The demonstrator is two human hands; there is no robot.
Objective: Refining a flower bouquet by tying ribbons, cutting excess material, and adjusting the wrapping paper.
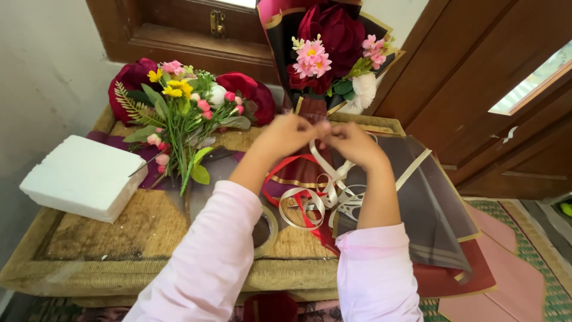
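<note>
- My left hand [287,134] and right hand [351,143] pinch shut on cream ribbon [325,173], drawn taut to tie.
- Wrapped bouquet [333,53] stands at twelve o'clock, propped upright; loose flowers [179,113] lie at ten on the bench [149,232].

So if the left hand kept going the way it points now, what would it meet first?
The left hand points up and right, fingertips already against the right hand at the cream ribbon. Beyond likely lies the wrapped bouquet; depth unclear.
</note>
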